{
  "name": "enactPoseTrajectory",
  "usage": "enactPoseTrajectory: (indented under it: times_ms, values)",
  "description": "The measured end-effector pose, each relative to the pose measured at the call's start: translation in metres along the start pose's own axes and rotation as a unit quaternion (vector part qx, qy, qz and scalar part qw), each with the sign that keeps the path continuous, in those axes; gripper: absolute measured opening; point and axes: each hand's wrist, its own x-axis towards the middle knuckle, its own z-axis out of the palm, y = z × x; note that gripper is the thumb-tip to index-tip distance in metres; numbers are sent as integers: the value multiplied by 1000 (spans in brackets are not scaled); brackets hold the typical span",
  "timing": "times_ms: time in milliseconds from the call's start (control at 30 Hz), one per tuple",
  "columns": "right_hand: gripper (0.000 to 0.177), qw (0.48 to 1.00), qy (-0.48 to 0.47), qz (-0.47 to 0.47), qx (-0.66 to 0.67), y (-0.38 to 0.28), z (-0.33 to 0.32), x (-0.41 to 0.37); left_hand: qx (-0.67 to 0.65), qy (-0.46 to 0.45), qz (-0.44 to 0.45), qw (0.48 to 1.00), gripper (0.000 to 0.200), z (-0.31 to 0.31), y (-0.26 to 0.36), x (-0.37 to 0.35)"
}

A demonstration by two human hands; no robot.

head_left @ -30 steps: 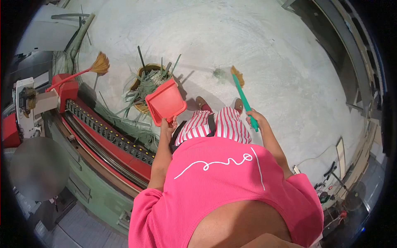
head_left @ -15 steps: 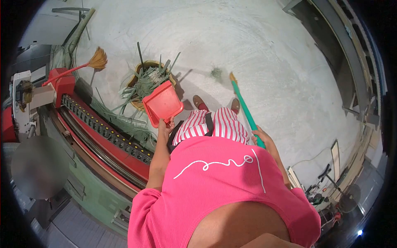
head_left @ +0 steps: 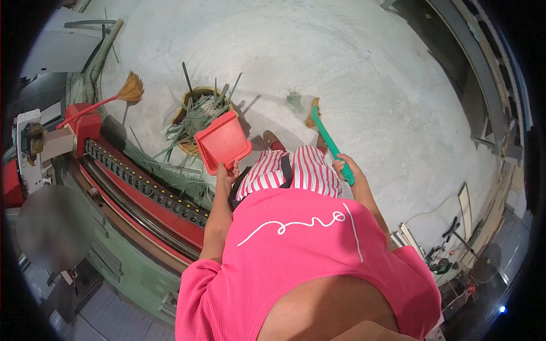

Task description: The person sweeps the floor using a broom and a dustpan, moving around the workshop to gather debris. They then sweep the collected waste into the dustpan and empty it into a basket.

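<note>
- Red plastic dustpan (head_left: 223,142) sits where it was a second ago. It is raised clear of the floor at about 11 o'clock from the person's body, with its open mouth tipped up and away.
- The left hand (head_left: 227,170) is clenched round the pan's short handle at the near edge. Its grip and height have hardly altered.
- The real change is at 1 o'clock. The right hand (head_left: 343,166), wrapped tight round the teal-handled straw broom (head_left: 325,136), drew back toward the hip half a second ago and has now come forward again.
- The broom's straw head, which reached out level with the small clump of green litter (head_left: 293,100) a second ago, now rests nearer the feet. It is just beside the clump on its 4 o'clock side and I cannot tell if it touches.
- The clump lies at 12 o'clock on the pale concrete floor (head_left: 369,68), about where it was. Judging by this, the stroke has not shifted it, and no litter shows in the pan.
- At 11 o'clock, beyond the pan, stands a round woven basket stuffed with green leaf strips (head_left: 199,111).
- Farther out at 10 o'clock a second straw broom with a red handle (head_left: 132,88) lies on the floor.
- A long red and green machine bed with a black chain (head_left: 142,187) runs along the 9 o'clock side.
</note>
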Motion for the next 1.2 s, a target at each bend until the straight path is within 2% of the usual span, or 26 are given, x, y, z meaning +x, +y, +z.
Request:
enactPoseTrajectory:
  times_ms: [33, 67, 133, 267, 333, 367, 433, 500, 567, 633, 667, 700, 833, 900, 967, 1067, 1167, 1200]
  values:
    - [18, 997, -29, 49, 55, 0, 2, -3, 1, 0, -1, 1000, 34, -3, -1, 3]
    - [18, 997, -26, 48, 54, -3, 5, -9, 15, -10, 3, 1000, 34, -3, -3, 7]
    - [19, 988, -99, 77, 91, -3, 6, -23, 29, -20, 9, 999, 34, -5, -4, 10]
    - [16, 997, -56, 35, 28, -4, 5, -40, 30, -31, 7, 999, 35, -4, -3, 5]
    - [18, 981, 42, -133, -138, -10, 6, -50, 24, -32, 5, 999, 35, -3, -6, 1]
    - [18, 981, 40, -132, -140, -14, 0, -49, 16, -28, -3, 999, 35, -3, -5, 1]
    - [18, 948, 64, -246, -193, -28, -12, -45, 6, -24, -9, 1000, 35, -5, -5, 0]
    - [17, 937, 86, -266, -209, -52, -24, -41, 1, -20, 7, 1000, 35, -7, -7, -1]
    - [11, 940, 139, -272, -150, -100, -51, -17, -13, -21, 6, 1000, 35, -8, -7, -4]
    - [16, 939, 133, -315, 18, -137, -47, -7, -24, -22, 5, 999, 35, -9, -8, -5]
    - [19, 930, 99, -331, -127, -158, -51, -9, -25, -19, -1, 1000, 35, -10, -9, -5]
    - [24, 899, 63, -340, -270, -174, -53, -10, -26, -15, -7, 1000, 34, -10, -9, -5]
    - [28, 926, 6, -308, -217, -190, -18, -9, 9, -38, 20, 999, 34, -8, -14, -8]
    - [21, 963, -14, -138, -231, -177, 10, 5, -25, -7, 17, 1000, 34, 3, -17, -22]
    - [23, 940, 101, -265, -192, -164, 28, 50, -22, -4, 25, 999, 34, 10, -20, -32]
    - [20, 940, 117, -219, -232, -151, 65, 82, -25, -15, 25, 999, 34, 10, -23, -31]
    - [17, 915, 126, -247, -293, -122, 93, 105, -29, -30, 29, 999, 33, 1, -23, -29]
    - [16, 888, 128, -242, -369, -116, 98, 110, -31, -34, 32, 998, 33, 0, -24, -30]
